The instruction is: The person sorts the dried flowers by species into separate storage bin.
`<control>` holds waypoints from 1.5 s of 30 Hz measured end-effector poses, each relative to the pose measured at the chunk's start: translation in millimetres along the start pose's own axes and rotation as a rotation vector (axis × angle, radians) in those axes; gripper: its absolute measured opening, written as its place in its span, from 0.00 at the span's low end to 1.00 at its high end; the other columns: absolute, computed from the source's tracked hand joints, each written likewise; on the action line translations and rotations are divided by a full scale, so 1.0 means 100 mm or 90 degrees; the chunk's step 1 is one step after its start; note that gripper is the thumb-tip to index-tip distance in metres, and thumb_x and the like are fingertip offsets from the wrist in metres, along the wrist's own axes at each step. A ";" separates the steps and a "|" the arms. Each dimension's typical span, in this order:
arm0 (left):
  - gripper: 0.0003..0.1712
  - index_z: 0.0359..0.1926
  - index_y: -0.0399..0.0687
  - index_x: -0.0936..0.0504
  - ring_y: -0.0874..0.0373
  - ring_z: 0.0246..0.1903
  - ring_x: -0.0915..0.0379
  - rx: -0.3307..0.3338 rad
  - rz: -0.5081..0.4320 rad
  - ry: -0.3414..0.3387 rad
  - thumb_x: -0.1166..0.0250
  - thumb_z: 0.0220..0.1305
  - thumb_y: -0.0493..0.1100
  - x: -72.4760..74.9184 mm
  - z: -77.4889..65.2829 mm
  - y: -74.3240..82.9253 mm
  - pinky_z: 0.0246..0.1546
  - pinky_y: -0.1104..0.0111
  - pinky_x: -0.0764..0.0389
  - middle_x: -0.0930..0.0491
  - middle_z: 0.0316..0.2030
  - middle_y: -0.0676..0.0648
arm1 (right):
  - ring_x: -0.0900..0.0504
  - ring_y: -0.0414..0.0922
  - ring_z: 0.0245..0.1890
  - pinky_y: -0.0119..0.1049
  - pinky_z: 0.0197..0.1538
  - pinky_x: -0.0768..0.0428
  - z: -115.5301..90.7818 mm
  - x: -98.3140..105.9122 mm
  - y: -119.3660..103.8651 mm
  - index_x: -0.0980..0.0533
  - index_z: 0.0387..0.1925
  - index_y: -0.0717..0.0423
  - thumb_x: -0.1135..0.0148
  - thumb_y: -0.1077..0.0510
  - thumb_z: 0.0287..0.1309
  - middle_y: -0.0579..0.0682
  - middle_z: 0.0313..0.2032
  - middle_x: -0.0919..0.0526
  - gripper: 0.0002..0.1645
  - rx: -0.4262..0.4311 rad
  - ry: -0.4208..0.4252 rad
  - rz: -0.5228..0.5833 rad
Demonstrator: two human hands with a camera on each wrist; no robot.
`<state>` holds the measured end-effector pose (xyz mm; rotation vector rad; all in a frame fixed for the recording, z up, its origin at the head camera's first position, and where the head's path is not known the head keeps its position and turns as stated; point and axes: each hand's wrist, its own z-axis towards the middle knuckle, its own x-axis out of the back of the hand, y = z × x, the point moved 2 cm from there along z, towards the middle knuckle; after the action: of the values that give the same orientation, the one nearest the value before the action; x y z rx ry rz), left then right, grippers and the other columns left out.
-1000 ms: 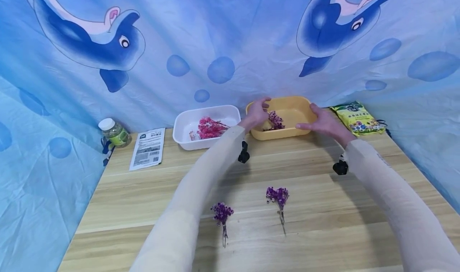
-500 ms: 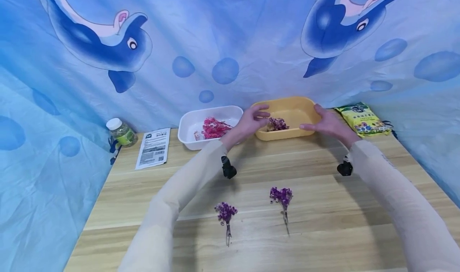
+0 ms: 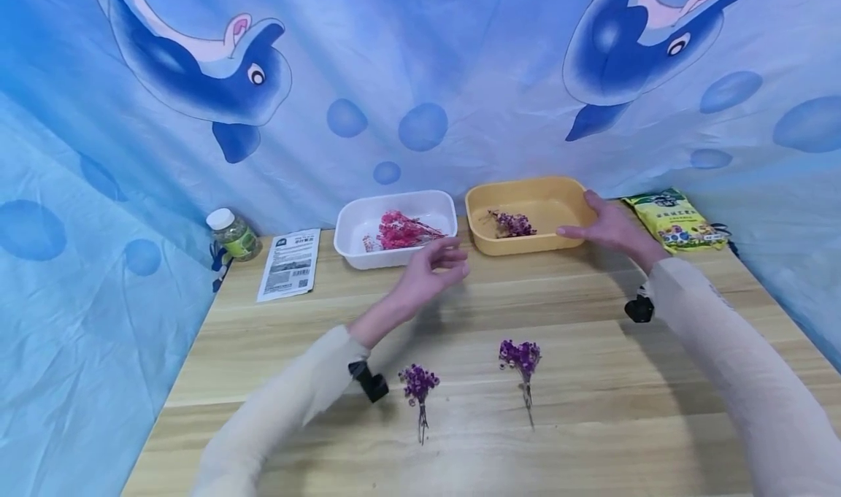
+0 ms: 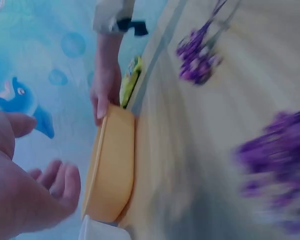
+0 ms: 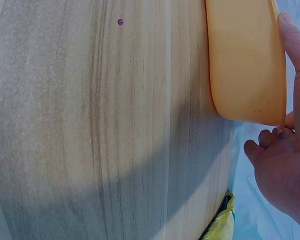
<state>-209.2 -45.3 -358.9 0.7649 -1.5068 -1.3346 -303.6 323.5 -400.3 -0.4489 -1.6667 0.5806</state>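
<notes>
My right hand holds the right end of a yellow plastic tub, its thumb on the rim in the right wrist view. Inside the tub, toward its left, lies a bunch of dried purple flowers. My left hand hovers over the table in front of the tubs, fingers loosely bent around nothing. Behind it stands a white tub with dried pink flowers. Two small purple flower bunches lie nearer me on the table, a left bunch and a right bunch, stems toward me.
A white-lidded jar and a printed white packet stand and lie at the back left of the wooden table. At the back right is a yellow-green bag. A blue dolphin-print sheet hangs behind.
My left hand has drawn out of the yellow tub, moving left and toward me, and holds nothing. My right hand stays at the tub's right end. The view has shifted slightly.
</notes>
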 end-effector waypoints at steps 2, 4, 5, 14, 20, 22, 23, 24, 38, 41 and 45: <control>0.35 0.68 0.35 0.32 0.43 0.56 0.25 0.000 0.023 0.023 0.31 0.62 0.35 0.05 -0.21 -0.04 0.56 0.59 0.22 0.22 0.56 0.36 | 0.57 0.70 0.73 0.64 0.71 0.51 0.00 0.01 -0.01 0.70 0.77 0.61 0.36 0.24 0.52 0.67 0.76 0.64 0.77 0.000 -0.002 -0.001; 0.36 0.68 0.33 0.32 0.39 0.57 0.28 0.008 0.037 0.045 0.30 0.61 0.35 0.10 -0.41 -0.10 0.59 0.54 0.24 0.24 0.57 0.35 | 0.57 0.70 0.73 0.64 0.71 0.51 0.00 0.01 -0.01 0.70 0.77 0.61 0.36 0.23 0.51 0.67 0.76 0.64 0.77 0.001 -0.005 -0.001; 0.37 0.68 0.33 0.33 0.38 0.58 0.29 0.015 0.048 0.053 0.29 0.60 0.36 0.12 -0.52 -0.15 0.59 0.52 0.25 0.25 0.57 0.34 | 0.57 0.70 0.73 0.64 0.71 0.51 0.00 0.00 -0.01 0.70 0.77 0.60 0.36 0.23 0.51 0.67 0.76 0.64 0.77 -0.001 -0.004 -0.002; 0.48 0.70 0.34 0.36 0.38 0.59 0.31 0.068 0.160 0.128 0.23 0.54 0.47 0.17 -1.28 -0.46 0.60 0.46 0.27 0.30 0.61 0.32 | 0.56 0.72 0.72 0.67 0.70 0.51 -0.02 0.01 -0.02 0.71 0.76 0.60 0.36 0.22 0.50 0.69 0.75 0.64 0.78 -0.004 -0.010 -0.004; 0.58 0.71 0.30 0.40 0.42 0.52 0.30 0.079 0.235 0.141 0.19 0.46 0.49 -0.02 -1.59 -0.53 0.58 0.46 0.26 0.33 0.58 0.31 | 0.57 0.72 0.72 0.66 0.70 0.52 -0.02 0.03 -0.01 0.70 0.77 0.61 0.36 0.24 0.52 0.68 0.75 0.64 0.76 0.000 -0.011 -0.003; 0.60 0.71 0.30 0.40 0.43 0.50 0.30 0.085 0.266 0.145 0.18 0.43 0.49 -0.09 -1.67 -0.55 0.57 0.47 0.24 0.34 0.57 0.31 | 0.57 0.72 0.72 0.66 0.70 0.52 -0.02 0.03 -0.01 0.70 0.77 0.61 0.36 0.25 0.53 0.69 0.75 0.64 0.76 0.000 -0.011 -0.004; 0.61 0.71 0.30 0.40 0.44 0.49 0.30 0.088 0.279 0.149 0.17 0.42 0.49 -0.12 -1.69 -0.56 0.56 0.48 0.24 0.34 0.57 0.32 | 0.57 0.72 0.72 0.67 0.70 0.52 -0.02 0.03 0.00 0.70 0.77 0.61 0.36 0.25 0.53 0.69 0.75 0.64 0.76 0.000 -0.011 -0.005; 0.61 0.71 0.31 0.40 0.44 0.50 0.30 0.090 0.291 0.153 0.17 0.41 0.49 -0.14 -1.71 -0.57 0.57 0.48 0.24 0.34 0.56 0.32 | 0.57 0.72 0.72 0.67 0.70 0.52 -0.02 0.03 0.00 0.70 0.77 0.61 0.36 0.24 0.53 0.69 0.75 0.64 0.76 0.000 -0.009 -0.007; 0.54 0.68 0.33 0.35 0.42 0.53 0.30 0.066 0.319 0.188 0.17 0.39 0.39 -0.25 -1.73 -0.68 0.61 0.49 0.28 0.34 0.56 0.36 | 0.57 0.72 0.72 0.66 0.70 0.51 -0.01 0.03 -0.02 0.69 0.77 0.62 0.36 0.24 0.51 0.70 0.75 0.64 0.77 0.001 -0.006 -0.006; 0.52 0.66 0.34 0.33 0.43 0.53 0.30 0.052 0.320 0.191 0.17 0.39 0.37 -0.25 -1.73 -0.69 0.60 0.48 0.27 0.34 0.55 0.36 | 0.56 0.72 0.72 0.66 0.70 0.51 -0.01 0.03 -0.01 0.69 0.77 0.62 0.35 0.25 0.53 0.70 0.75 0.63 0.76 0.001 -0.005 -0.007; 0.48 0.65 0.35 0.31 0.45 0.51 0.29 0.031 0.323 0.191 0.19 0.40 0.33 -0.25 -1.74 -0.70 0.59 0.49 0.25 0.33 0.53 0.38 | 0.55 0.72 0.71 0.67 0.70 0.51 -0.01 0.03 -0.01 0.69 0.77 0.62 0.35 0.27 0.54 0.71 0.75 0.62 0.75 -0.001 -0.006 -0.008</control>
<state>-48.7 -102.3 -440.3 0.5333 -1.3743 -0.7710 -302.9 324.9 -397.5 -0.4364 -1.6787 0.5729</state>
